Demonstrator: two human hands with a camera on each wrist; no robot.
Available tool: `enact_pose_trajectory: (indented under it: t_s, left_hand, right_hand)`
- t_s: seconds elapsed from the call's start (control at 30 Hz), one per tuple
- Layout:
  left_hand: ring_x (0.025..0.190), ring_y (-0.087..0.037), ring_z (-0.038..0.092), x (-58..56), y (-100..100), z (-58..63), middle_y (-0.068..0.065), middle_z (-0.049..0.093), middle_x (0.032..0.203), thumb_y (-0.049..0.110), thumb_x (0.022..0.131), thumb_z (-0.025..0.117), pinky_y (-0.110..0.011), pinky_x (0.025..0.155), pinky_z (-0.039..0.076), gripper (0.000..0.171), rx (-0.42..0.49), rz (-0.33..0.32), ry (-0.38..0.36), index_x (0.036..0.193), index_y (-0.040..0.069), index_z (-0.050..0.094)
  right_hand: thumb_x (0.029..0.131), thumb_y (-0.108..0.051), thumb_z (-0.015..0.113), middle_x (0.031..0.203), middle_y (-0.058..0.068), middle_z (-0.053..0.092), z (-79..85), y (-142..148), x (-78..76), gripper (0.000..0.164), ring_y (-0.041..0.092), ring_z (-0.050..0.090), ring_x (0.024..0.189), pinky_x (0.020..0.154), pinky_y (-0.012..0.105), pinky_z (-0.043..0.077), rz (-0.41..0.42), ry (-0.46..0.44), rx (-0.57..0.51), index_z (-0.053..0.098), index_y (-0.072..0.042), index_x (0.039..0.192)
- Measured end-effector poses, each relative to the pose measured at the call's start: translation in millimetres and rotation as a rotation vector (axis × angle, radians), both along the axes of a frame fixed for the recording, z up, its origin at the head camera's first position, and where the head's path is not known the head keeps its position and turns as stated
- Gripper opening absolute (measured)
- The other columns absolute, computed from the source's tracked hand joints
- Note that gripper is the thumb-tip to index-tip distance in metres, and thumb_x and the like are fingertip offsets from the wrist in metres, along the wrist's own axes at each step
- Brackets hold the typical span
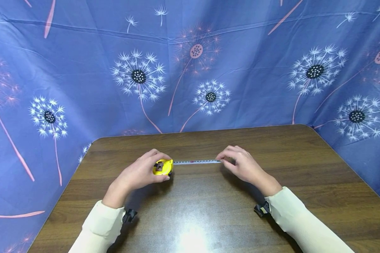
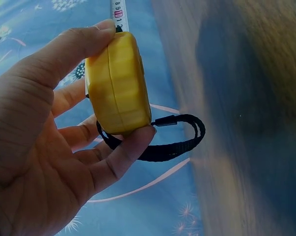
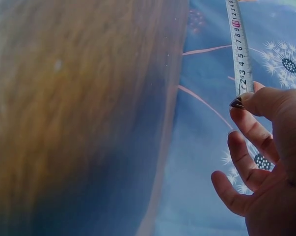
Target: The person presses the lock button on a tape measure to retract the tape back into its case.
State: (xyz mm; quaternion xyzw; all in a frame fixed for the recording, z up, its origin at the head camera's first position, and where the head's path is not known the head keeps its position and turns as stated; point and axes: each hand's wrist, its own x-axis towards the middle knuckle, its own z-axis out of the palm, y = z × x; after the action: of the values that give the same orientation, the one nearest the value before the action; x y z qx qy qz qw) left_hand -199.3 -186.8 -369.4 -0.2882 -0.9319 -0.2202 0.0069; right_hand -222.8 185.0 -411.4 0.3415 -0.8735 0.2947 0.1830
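Observation:
My left hand (image 1: 143, 171) grips the yellow case of a tape measure (image 1: 165, 168), thumb on one side and fingers on the other. A black wrist strap (image 2: 170, 150) loops from the case in the left wrist view. From the case a white tape blade (image 1: 194, 162) runs straight across to the right. My right hand (image 1: 241, 165) pinches the blade's dark metal end hook (image 3: 237, 102) between thumb and forefinger, its other fingers loosely bent. Black printed numbers with a red ten show on the blade (image 3: 240, 49) in the right wrist view.
Both hands are over a brown wood-grain table (image 1: 272, 147). Behind it hangs a blue cloth (image 1: 250, 98) with a dandelion print. Black camera mounts (image 1: 262, 209) sit at both wrists, beside the pale sleeves (image 1: 304, 221).

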Motion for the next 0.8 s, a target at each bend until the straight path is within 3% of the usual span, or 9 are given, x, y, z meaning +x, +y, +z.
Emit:
enact_pose_trajectory:
  t_s: [0.8]
  left_hand:
    - [0.097,-0.013,0.055,-0.8,9.8,-2.1,0.003,0.059,0.116,0.032,0.082,0.089,-0.034,0.082,0.050,0.053,0.018,-0.027,0.031,0.128,0.019,0.068]
  right_hand:
    - [0.093,-0.002,0.074,0.104,-0.010,0.070,-0.9,-13.4,-0.2,0.021,0.018,0.062,0.093,0.077,0.041,0.047,0.021,-0.018,-0.007,0.076,-0.020,0.104]
